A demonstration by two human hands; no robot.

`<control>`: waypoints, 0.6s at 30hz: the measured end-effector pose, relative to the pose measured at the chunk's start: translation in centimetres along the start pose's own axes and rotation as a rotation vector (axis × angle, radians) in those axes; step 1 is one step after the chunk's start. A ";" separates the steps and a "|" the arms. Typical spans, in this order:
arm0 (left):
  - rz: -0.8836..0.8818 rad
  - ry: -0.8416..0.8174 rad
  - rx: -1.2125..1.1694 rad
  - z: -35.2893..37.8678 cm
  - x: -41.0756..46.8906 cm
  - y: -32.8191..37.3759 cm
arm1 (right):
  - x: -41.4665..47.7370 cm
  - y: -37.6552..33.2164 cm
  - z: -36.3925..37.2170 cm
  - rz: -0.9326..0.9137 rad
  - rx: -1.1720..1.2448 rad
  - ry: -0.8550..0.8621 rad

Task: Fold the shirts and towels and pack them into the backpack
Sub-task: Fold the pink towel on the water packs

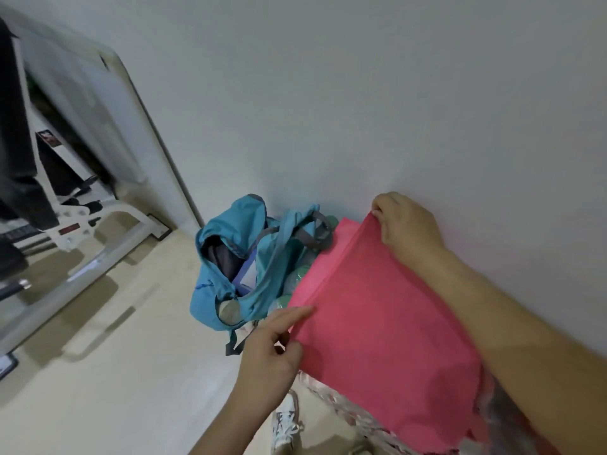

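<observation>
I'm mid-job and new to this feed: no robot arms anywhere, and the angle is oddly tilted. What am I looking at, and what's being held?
There is no machine here. A person works bare-handed, and the single camera sits on their head looking down, hence the tilt. The left hand and right hand each pinch an edge of a pink cloth stretched between them. Beside it, a blue backpack stands open on the floor against the wall, with some things inside.

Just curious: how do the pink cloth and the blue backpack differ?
The pink cloth is held taut between the left hand and right hand; the blue backpack slumps untouched by the wall. The cloth is plain; the backpack has grey straps. Both are soft fabric.
</observation>
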State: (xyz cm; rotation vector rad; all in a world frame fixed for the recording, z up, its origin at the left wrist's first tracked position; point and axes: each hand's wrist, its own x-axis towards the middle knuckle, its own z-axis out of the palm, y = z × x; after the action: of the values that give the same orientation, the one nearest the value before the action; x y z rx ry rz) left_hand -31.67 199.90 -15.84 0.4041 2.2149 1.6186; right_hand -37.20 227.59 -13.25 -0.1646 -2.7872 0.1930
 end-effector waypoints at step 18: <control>-0.082 0.095 0.238 -0.2 1.6 -3.4 | 2.8 -1.0 5.9 0.001 0.041 -0.251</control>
State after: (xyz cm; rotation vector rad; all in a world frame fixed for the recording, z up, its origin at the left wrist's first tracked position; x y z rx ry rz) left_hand -33.18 199.43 -19.24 0.3002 2.4718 1.3633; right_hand -41.89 226.32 -17.72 -0.1402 -3.0299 0.2888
